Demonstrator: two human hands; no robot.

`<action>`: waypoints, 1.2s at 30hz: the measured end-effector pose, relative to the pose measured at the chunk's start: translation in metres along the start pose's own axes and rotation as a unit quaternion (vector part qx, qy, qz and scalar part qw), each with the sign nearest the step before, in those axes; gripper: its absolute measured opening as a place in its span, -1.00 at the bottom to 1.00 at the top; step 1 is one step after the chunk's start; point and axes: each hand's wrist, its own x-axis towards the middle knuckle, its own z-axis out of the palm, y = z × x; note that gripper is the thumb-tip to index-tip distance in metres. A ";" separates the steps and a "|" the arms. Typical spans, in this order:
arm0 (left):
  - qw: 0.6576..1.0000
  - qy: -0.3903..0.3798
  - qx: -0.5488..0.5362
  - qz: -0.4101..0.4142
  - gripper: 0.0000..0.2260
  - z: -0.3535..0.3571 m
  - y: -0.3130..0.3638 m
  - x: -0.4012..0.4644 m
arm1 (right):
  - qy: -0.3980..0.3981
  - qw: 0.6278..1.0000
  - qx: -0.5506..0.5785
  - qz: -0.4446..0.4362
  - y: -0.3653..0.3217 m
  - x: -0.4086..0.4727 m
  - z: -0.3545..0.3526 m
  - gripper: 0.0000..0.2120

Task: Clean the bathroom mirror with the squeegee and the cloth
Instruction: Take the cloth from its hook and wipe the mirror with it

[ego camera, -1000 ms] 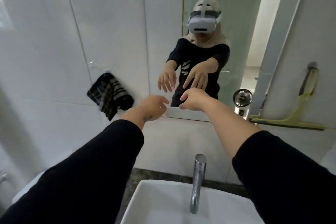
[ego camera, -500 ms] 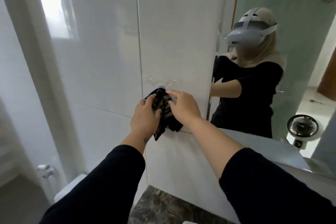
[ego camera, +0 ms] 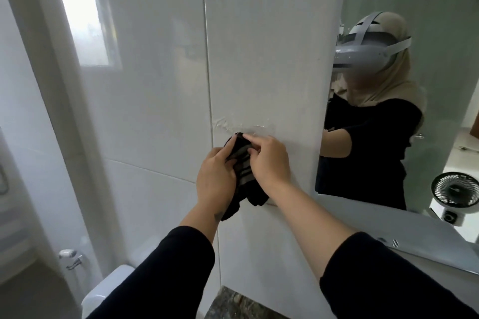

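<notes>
A dark striped cloth point(ego camera: 243, 179) hangs from a clear hook point(ego camera: 255, 129) on the white tiled wall, left of the mirror point(ego camera: 440, 21). My left hand point(ego camera: 213, 181) grips the cloth's left side. My right hand point(ego camera: 269, 163) holds its right side, with fingertips pinching the top just under the hook. The cloth's lower end dangles below both hands. The squeegee is out of view.
The mirror's lower edge point(ego camera: 388, 238) runs down to the right and reflects a person in a headset and a small fan point(ego camera: 455, 193). A white toilet tank point(ego camera: 103, 290) sits at lower left, with a dark stone counter edge point(ego camera: 241, 305) at the bottom.
My view swung left from the sink and mirror to the wall. Both hands reached the hanging cloth and closed on it; they now grip it a little tighter at the hook.
</notes>
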 end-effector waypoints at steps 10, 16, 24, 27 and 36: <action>0.976 -0.022 -0.173 0.131 -0.48 -0.052 0.133 0.002 | -0.009 0.966 0.238 -0.102 -0.056 -0.004 -0.099 -0.69; 0.962 -0.077 -0.169 0.199 -0.50 -0.055 0.203 -0.005 | 0.039 0.947 0.293 -0.123 -0.071 -0.010 -0.169 -0.59; 0.963 -0.004 -0.134 0.233 -0.60 -0.045 0.245 0.026 | 0.228 0.942 -0.189 -0.158 -0.090 0.025 -0.259 -0.52; 0.972 0.014 -0.070 0.225 -0.56 -0.034 0.245 0.046 | 0.267 0.894 -0.312 -0.181 -0.111 0.051 -0.283 -0.46; 0.972 0.033 0.044 0.230 -0.42 0.004 0.260 0.105 | 0.335 0.776 -0.476 -0.241 -0.188 0.160 -0.299 -0.25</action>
